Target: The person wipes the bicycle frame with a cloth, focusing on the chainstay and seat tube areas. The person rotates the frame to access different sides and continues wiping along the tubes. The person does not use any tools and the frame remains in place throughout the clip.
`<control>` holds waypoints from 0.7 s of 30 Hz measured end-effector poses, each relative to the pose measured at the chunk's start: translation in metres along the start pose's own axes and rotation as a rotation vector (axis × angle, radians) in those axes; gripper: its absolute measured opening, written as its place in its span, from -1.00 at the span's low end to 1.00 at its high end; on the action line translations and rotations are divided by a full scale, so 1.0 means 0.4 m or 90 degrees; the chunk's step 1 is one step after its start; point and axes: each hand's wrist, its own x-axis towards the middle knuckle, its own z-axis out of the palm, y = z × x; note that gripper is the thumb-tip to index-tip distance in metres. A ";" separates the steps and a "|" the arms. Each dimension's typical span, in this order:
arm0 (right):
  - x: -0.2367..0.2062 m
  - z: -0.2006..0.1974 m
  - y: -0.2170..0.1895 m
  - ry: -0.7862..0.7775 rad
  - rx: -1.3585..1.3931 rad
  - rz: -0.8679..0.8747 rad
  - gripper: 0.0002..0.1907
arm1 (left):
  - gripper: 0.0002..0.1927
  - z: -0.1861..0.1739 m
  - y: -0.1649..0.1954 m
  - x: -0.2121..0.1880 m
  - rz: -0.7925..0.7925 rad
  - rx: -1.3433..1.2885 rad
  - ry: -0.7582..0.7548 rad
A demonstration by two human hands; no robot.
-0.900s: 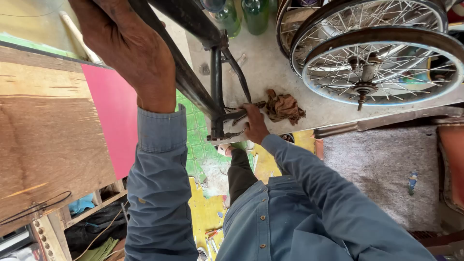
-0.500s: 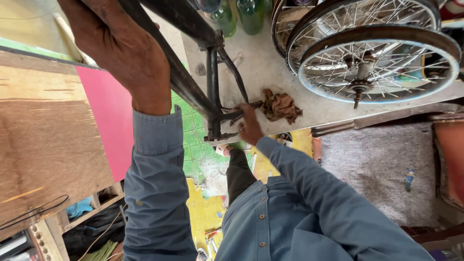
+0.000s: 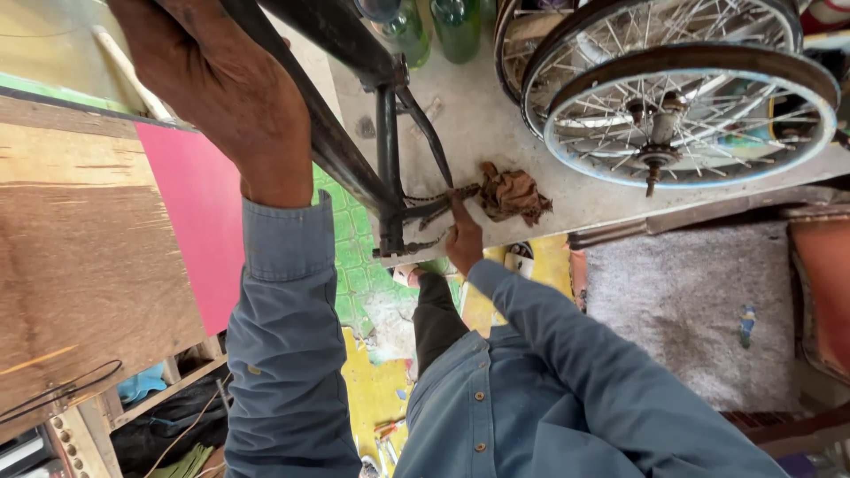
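one black bike frame point(image 3: 354, 133): left hand point(image 3: 221, 84) grips tube, right hand point(image 3: 462, 237) pinches chain point(image 3: 434, 196); two spoked wheels point(image 3: 686, 115), two green bottles point(image 3: 434, 22), one brown rag point(image 3: 513, 193).

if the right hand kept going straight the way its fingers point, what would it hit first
The right hand points at the bike frame's lower end, where its fingertips already seem to touch the chain. Just beyond lies the crumpled brown rag on the concrete slab. Depth is hard to judge.
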 end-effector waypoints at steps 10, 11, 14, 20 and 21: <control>-0.083 0.029 -0.105 0.073 0.087 -0.157 -0.12 | -0.56 -0.001 -0.020 0.010 0.074 0.057 0.010; -0.059 0.032 -0.085 0.088 0.090 -0.140 -0.10 | -0.54 0.005 -0.019 0.013 0.088 0.046 0.017; 0.026 0.026 -0.016 0.010 0.032 0.060 -0.20 | -0.56 0.004 -0.006 0.016 0.080 0.046 0.017; -0.026 0.010 -0.069 -0.009 0.169 -0.047 -0.17 | -0.52 -0.010 -0.011 0.009 0.100 0.123 0.002; -0.042 0.010 -0.081 -0.019 0.195 -0.035 -0.15 | -0.52 -0.012 -0.015 0.008 0.104 0.116 0.003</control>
